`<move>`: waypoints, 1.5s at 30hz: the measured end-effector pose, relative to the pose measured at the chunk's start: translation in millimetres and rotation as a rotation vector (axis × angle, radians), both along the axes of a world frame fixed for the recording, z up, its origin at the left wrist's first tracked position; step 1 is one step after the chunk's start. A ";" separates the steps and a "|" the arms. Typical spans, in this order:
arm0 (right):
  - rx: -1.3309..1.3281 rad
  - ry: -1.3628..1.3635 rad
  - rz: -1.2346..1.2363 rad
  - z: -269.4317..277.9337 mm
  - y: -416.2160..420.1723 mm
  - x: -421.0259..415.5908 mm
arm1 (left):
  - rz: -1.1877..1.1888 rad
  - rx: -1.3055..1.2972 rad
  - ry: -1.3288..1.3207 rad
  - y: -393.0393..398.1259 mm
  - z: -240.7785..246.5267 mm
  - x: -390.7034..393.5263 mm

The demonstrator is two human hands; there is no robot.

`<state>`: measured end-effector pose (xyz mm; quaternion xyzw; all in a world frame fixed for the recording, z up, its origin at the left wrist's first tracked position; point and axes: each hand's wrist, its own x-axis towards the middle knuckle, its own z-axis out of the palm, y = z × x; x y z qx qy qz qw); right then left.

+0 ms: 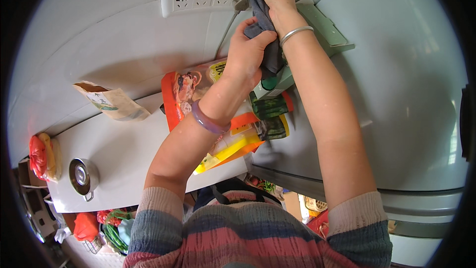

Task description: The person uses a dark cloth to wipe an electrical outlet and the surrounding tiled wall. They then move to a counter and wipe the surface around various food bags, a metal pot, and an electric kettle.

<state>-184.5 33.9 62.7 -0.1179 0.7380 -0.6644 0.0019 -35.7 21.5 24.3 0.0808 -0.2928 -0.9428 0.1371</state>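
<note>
Both hands are on a dark grey cloth (pixel 263 16) held up in front of the wall. My left hand (pixel 248 44) pinches its middle between thumb and fingers. Higher up, my right hand (pixel 278 0) grips the cloth's top end, beside a grey plug (pixel 241 3) in the white socket strip (pixel 202 2). Part of the cloth hangs below my left hand. Behind my right wrist stands a pale green box (pixel 321 26) with its flap up. Food packets with a red edge (pixel 170 100) lie under my left forearm, which hides part of them.
An open kraft paper pouch (pixel 115 102) stands against the wall on the white tabletop (pixel 122 145). Farther left are a metal pot (pixel 84 178) and red and yellow bags (pixel 42 156). A grey refrigerator (pixel 401 100) borders the right side. Green vegetables (pixel 115 234) sit below the table.
</note>
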 end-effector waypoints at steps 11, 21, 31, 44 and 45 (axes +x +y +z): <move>-0.098 -0.061 0.020 -0.6 -2.2 -2.1 | 0.000 0.012 0.030 -0.3 -4.4 -0.5; -0.168 0.126 -0.169 -18.4 6.4 6.1 | 0.031 0.036 0.037 -10.3 -0.2 13.2; 0.199 0.248 -0.134 -9.1 8.5 4.5 | 0.015 0.034 0.036 -11.4 -6.0 9.9; -0.279 -0.054 -0.078 -30.2 11.0 -2.3 | 0.027 0.027 0.019 -16.3 -8.4 11.1; -0.289 -0.020 -0.038 -29.5 11.5 -2.0 | 0.026 0.024 0.010 -15.3 -9.3 12.2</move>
